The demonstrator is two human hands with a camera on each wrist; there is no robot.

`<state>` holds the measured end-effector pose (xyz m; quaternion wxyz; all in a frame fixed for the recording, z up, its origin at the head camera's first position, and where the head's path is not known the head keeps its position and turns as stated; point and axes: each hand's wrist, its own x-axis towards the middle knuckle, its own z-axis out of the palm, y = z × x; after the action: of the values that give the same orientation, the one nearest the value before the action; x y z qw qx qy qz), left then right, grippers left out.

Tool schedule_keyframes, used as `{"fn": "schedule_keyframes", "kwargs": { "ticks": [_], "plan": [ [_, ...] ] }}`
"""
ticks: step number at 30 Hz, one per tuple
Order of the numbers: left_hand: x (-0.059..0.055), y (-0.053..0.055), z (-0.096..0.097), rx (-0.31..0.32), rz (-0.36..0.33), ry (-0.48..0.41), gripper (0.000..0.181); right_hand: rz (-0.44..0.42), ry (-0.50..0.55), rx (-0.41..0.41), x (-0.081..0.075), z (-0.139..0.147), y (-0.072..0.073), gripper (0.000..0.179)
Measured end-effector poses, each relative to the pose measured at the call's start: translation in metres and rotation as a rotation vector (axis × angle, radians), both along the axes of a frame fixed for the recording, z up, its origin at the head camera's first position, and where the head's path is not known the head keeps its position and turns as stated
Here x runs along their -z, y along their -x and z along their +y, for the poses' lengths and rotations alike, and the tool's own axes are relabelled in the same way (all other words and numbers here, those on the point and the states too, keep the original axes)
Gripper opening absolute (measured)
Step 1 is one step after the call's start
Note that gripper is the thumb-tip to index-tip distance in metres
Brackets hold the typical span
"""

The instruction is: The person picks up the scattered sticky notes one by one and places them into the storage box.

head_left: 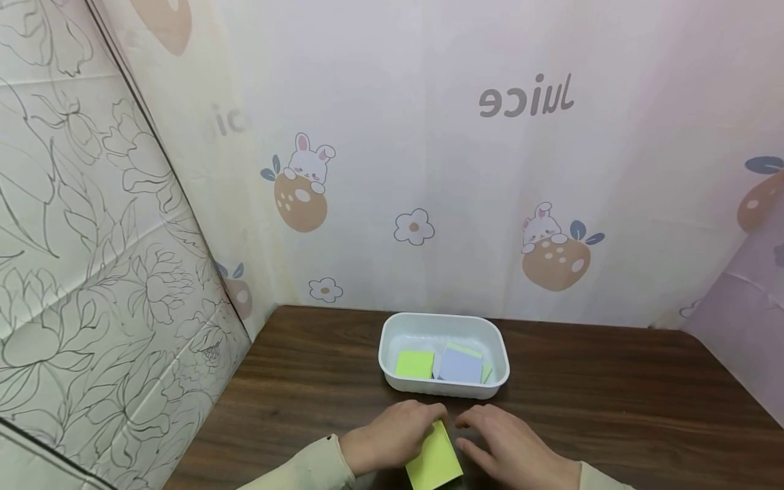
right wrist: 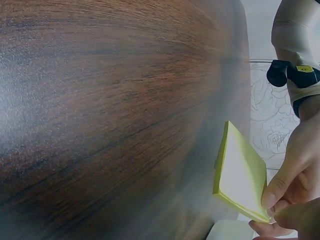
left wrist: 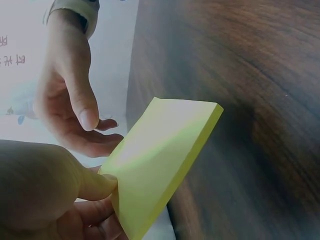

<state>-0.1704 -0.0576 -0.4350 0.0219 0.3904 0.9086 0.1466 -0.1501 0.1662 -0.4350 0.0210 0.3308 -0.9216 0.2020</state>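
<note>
My left hand (head_left: 398, 434) pinches a yellow sticky-note pad (head_left: 435, 459) near one edge, thumb on its face and fingers behind. In the left wrist view the pad (left wrist: 165, 150) is tilted, its thick side edge turned to the right. Just right of it, my right hand (head_left: 511, 446) has its fingers loosely bent and holds nothing. Its thumb and fingertips point toward the pad's held edge, as the left wrist view also shows of the right hand (left wrist: 70, 100). In the right wrist view the left hand (right wrist: 302, 155) grips the pad (right wrist: 242, 175) above the dark table.
Beyond the hands, a white plastic basket (head_left: 392, 384) stands on the dark wood table (head_left: 294, 381). Inside it lie a green note pad (head_left: 414, 364) and a bluish-purple one (head_left: 462, 366) over paler green paper. Printed curtains (head_left: 380, 170) enclose the table's back and sides.
</note>
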Motion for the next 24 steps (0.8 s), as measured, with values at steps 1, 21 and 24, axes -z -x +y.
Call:
{"fn": "schedule_keyframes", "kwargs": {
  "ticks": [1, 21, 24],
  "plan": [
    [-0.001, 0.000, 0.000, -0.003, 0.000, -0.005, 0.028, 0.006, -0.001, 0.003, 0.000, 0.000, 0.000, 0.019],
    [-0.015, 0.012, -0.011, -0.113, -0.026, -0.137, 0.021, 0.167, 0.034, 0.030, -0.008, -0.001, 0.004, 0.018],
    [-0.018, 0.015, -0.012, -0.123, -0.006, -0.147, 0.019, 0.225, 0.041, 0.042, -0.009, -0.001, 0.005, 0.017]
  ]
}}
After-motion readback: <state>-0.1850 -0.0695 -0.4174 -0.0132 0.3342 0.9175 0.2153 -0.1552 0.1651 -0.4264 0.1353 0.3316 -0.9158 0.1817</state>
